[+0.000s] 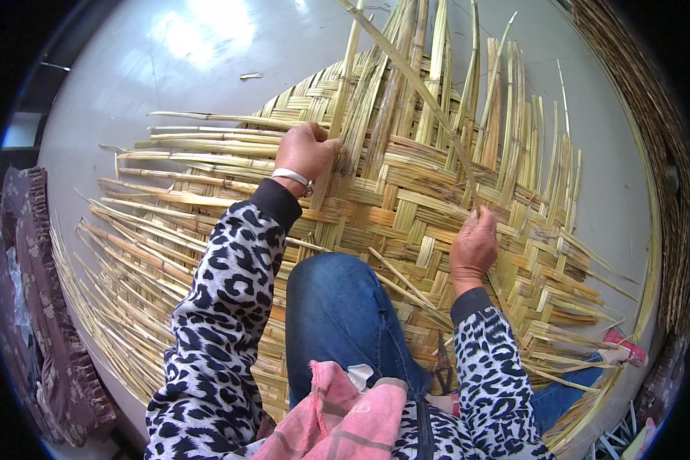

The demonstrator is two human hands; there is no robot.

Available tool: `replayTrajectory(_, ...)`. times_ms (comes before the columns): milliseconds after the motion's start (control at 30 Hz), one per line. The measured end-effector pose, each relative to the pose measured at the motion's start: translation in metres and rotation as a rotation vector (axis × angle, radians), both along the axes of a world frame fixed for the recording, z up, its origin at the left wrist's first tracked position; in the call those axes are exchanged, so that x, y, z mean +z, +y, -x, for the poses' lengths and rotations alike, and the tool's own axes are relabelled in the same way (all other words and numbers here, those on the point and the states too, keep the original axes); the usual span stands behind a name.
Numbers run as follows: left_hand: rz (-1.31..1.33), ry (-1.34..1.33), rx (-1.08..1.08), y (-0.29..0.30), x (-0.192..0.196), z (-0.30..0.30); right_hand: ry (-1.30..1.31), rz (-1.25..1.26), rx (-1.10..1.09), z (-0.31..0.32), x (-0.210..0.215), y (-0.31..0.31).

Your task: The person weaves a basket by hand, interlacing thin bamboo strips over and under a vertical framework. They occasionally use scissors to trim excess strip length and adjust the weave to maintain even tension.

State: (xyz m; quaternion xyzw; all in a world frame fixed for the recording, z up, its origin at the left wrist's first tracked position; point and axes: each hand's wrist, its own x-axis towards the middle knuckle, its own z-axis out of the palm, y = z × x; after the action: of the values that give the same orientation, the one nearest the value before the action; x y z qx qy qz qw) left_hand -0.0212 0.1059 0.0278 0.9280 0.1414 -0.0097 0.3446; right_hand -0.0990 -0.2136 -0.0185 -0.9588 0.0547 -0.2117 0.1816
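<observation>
A large mat of yellow-green split reed or cane is spread on the floor, woven in a crossing pattern, with loose ends sticking out on the left and at the far side. My right hand pinches one end of a long reed strip, which slants up to the far left above the mat. My left hand, wearing a silvery bracelet, is closed at the upright strips left of the middle. Its fingertips grip the edge of a reed strip there. My jeans-clad knee rests over the woven part.
A pale, shiny floor surrounds the mat. Bundled brown stalks line the right side. Dark floral fabric hangs at the left. A pink checked cloth lies over my lap. A reddish shoe shows at the right.
</observation>
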Motion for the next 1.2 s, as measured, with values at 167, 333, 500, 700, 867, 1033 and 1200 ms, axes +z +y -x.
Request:
replayTrajectory(167, 0.263, 0.028, 0.147, 0.005, 0.001, -0.003, 0.030, -0.004, -0.004, 0.000, 0.001, 0.000)
replayTrajectory(333, 0.322, -0.008, 0.125, 0.008, 0.009, -0.008, 0.016, -0.013, 0.001, 0.001, 0.002, 0.000)
replayTrajectory(500, 0.763, 0.123, 0.474, 0.023, 0.011, -0.001, 0.000, -0.044, 0.003, 0.000, 0.002, 0.002)
replayTrajectory(700, 0.838, -0.045, 0.643, 0.046, 0.008, -0.005, 0.018, -0.045, 0.007, 0.002, 0.004, 0.002)
replayTrajectory(867, 0.985, -0.024, 0.870, 0.074, 0.000, -0.030, 0.014, -0.037, 0.023, 0.001, 0.004, 0.001)
replayTrajectory(1033, 1.111, -0.105, 1.078, 0.104, -0.018, -0.050, 0.009, -0.048, 0.029, 0.001, 0.003, 0.000)
replayTrajectory(1200, 1.216, -0.148, 0.989, 0.124, -0.022, -0.040, 0.034, -0.043, 0.023, 0.002, 0.004, 0.000)
